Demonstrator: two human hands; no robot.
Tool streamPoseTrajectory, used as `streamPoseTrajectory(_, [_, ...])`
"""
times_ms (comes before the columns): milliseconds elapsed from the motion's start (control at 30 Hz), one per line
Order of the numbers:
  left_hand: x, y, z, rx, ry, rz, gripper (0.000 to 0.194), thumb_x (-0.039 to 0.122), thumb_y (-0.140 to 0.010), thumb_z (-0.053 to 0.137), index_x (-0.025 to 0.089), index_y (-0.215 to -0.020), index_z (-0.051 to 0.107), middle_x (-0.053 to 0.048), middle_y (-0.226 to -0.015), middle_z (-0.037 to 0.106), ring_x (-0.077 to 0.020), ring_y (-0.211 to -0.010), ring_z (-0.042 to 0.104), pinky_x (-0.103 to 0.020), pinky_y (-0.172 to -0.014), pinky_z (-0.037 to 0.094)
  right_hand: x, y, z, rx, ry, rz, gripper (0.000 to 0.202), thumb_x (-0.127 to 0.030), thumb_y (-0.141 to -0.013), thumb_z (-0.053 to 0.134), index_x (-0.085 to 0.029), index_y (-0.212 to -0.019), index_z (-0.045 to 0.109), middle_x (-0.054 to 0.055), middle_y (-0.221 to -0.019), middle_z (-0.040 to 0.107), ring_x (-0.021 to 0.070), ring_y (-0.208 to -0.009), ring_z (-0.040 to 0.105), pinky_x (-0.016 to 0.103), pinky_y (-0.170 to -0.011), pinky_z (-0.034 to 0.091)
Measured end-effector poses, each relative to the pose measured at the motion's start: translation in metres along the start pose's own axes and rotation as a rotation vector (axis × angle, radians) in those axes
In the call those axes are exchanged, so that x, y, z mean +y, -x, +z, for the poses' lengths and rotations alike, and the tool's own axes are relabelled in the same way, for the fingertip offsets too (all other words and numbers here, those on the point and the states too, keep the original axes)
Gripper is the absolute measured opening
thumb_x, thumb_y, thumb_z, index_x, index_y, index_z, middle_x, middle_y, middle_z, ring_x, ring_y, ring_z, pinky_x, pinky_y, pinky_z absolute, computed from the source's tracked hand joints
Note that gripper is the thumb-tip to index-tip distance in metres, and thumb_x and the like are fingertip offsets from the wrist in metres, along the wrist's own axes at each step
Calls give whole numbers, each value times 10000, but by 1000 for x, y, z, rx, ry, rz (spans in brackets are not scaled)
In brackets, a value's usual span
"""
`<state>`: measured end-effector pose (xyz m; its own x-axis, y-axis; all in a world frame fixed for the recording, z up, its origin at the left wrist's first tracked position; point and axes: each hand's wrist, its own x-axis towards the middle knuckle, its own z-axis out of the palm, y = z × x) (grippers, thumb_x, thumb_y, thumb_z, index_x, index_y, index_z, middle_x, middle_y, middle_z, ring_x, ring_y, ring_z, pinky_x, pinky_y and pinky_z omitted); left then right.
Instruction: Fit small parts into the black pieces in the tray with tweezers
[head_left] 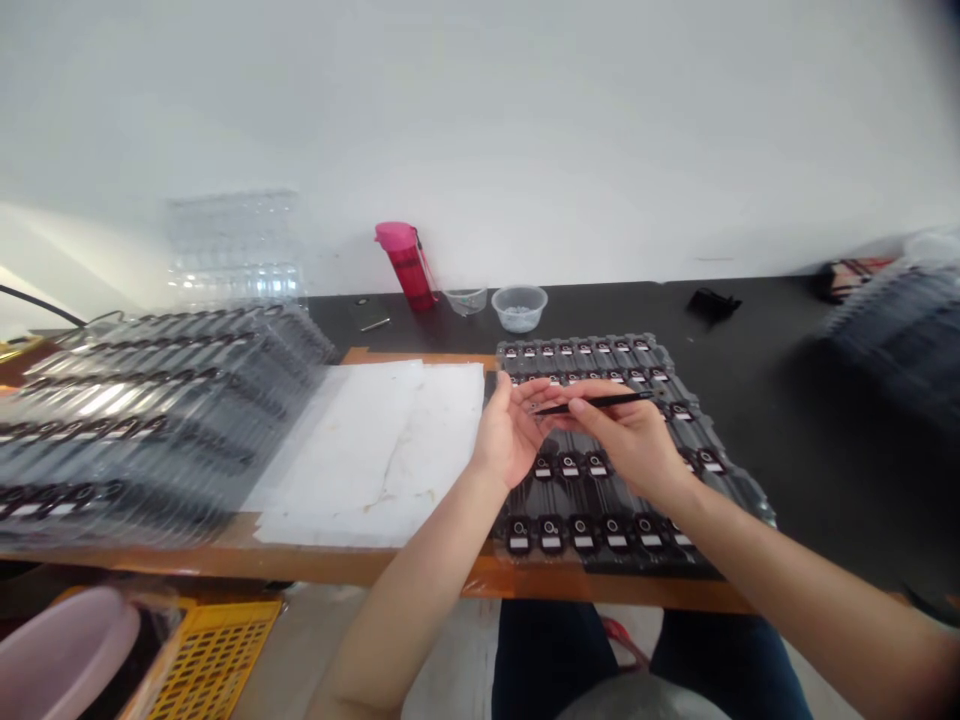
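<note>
Bare L hand [517, 430]: palm up, fingers loosely spread, over the tray's left side; can't tell if a tiny bit sits in it.
Bare R hand [637, 445]: thumb & fingers pinch a thin black pen-shaped tool [627, 399], tip at the L palm.
Clear ridged plastic tray [697, 436]: near right, under both hands, w/ rows of small flat black parts [583, 532].
Palm step: looks like fine tip work; next move prob. calls for a still palm & light pinch.
White patches on parts: too small to read.
Red bottle w/ pink lid [409, 268]: far middle, no words I can read.
</note>
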<state>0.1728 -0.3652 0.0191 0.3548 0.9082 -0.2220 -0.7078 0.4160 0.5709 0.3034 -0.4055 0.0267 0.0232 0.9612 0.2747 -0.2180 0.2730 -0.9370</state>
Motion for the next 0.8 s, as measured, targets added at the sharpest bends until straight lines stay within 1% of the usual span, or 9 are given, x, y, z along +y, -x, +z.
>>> streamPoseTrajectory(67, [-1, 0, 0, 10, -17, 2, 469, 435, -907, 373, 84, -784, 659, -106, -740, 668, -164, -709, 636, -276, -655, 507, 0, 1, -4, 4, 96, -78, 141, -328, -812, 656, -214, -893, 675, 47, -965, 638, 199, -891, 629, 352, -770, 581])
streamPoseTrajectory(133, [-2, 0, 0, 35, -54, -13, 391, 388, -896, 429, 91, -761, 645, -95, -724, 654, -151, -672, 626, -272, -649, 505, -1, 1, -8, 5, 244, -188, 129, -308, -834, 628, -220, -914, 676, 57, -963, 623, 205, -902, 610, 365, -788, 563])
streamPoseTrajectory(200, [-2, 1, 0, 55, -90, -47, 301, 319, -883, 472, 97, -748, 625, -75, -680, 629, -126, -604, 602, -241, -588, 482, -3, 1, -13, -1, 361, -271, 121, -282, -853, 603, -223, -932, 673, 60, -949, 615, 205, -896, 600, 372, -808, 541])
streamPoseTrajectory(233, [-2, 1, 1, 60, -101, -69, 265, 286, -878, 481, 100, -745, 614, -64, -654, 613, -115, -574, 586, -225, -554, 463, -3, 1, -14, -4, 388, -288, 119, -272, -859, 594, -225, -939, 669, 60, -941, 613, 203, -886, 600, 372, -809, 534])
streamPoseTrajectory(300, [-2, 3, 2, 52, -110, -100, 206, 230, -866, 488, 105, -739, 592, -45, -619, 583, -98, -535, 556, -201, -508, 426, -4, 1, -16, -8, 406, -298, 116, -258, -865, 583, -228, -945, 662, 57, -932, 610, 200, -870, 602, 367, -802, 529])
streamPoseTrajectory(400, [-2, 5, 2, 33, -132, -105, 147, 177, -840, 501, 113, -724, 564, -23, -597, 550, -78, -501, 515, -182, -479, 387, -5, 2, -18, -24, 426, -325, 111, -233, -867, 578, -225, -944, 659, 55, -919, 610, 196, -859, 600, 360, -791, 521])
streamPoseTrajectory(633, [-3, 6, 3, 16, -212, -68, 65, 173, -787, 562, 124, -745, 558, -11, -616, 539, -72, -508, 502, -177, -479, 366, -6, 3, -22, -38, 419, -282, 132, -253, -867, 582, -222, -977, 648, 59, -949, 605, 203, -885, 603, 356, -782, 533])
streamPoseTrajectory(800, [-3, 7, 2, -7, -261, -46, 60, 181, -775, 573, 131, -749, 554, -8, -634, 540, -69, -514, 496, -180, -485, 362, -7, 3, -23, -45, 423, -284, 116, -255, -867, 583, -222, -953, 653, 54, -928, 604, 197, -859, 611, 343, -757, 537])
